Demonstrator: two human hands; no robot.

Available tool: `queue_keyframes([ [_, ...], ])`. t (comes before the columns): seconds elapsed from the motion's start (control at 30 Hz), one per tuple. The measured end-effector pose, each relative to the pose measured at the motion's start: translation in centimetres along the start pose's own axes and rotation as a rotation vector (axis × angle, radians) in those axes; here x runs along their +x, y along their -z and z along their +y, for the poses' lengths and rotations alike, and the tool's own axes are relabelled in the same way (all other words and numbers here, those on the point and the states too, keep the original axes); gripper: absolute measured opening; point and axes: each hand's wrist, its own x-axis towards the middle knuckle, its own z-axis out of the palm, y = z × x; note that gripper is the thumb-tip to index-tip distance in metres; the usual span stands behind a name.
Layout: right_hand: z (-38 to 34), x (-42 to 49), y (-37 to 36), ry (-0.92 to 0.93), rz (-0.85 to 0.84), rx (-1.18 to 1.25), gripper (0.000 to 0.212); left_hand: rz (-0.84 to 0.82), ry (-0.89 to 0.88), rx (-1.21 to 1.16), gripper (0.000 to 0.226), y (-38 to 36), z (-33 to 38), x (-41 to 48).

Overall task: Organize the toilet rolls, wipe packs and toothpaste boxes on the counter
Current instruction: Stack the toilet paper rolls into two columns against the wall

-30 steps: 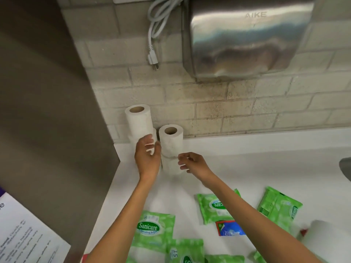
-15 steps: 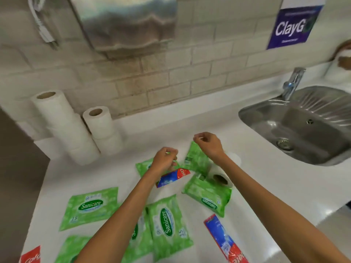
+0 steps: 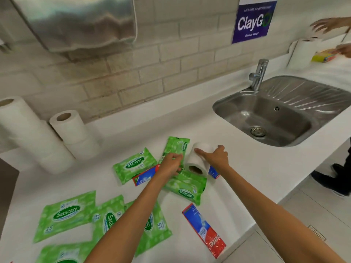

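A toilet roll [image 3: 195,162] lies on its side in the middle of the white counter [image 3: 247,168]. My right hand [image 3: 216,156] is closed over its top, thumb stretched across it. My left hand [image 3: 171,165] has its fingers curled on the lower edge of a green wipe pack [image 3: 176,147] just left of the roll. Several more green packs lie around, such as one [image 3: 133,166] and another [image 3: 66,213]. Toothpaste boxes lie at the front [image 3: 205,230], under my left wrist [image 3: 144,177] and behind the roll [image 3: 213,172]. Two stacks of rolls, one tall [image 3: 28,133] and one short [image 3: 72,130], stand at the back left.
A steel sink [image 3: 281,114] with a tap [image 3: 258,74] is set into the counter on the right. A hand dryer [image 3: 79,21] hangs on the tiled wall. Another person's hands [image 3: 326,25] handle a roll and a yellow box at the far right.
My view swung right from the stacked rolls to the scattered items. My right hand moved from the wipe pack onto the lying roll, and my left hand reached the wipe pack.
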Motion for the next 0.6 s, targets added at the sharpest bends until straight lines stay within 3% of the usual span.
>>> queue_keyframes([
  [0.33,-0.1,0.2,-0.4,-0.088,-0.168,0.100,0.091,0.005,-0.007,-0.053,0.019,0.9,-0.5,-0.7],
  [0.6,-4.6,-1.0,-1.2,0.103,-0.182,0.255,0.069,0.091,-0.058,-0.149,0.017,3.8,-0.7,-1.1],
])
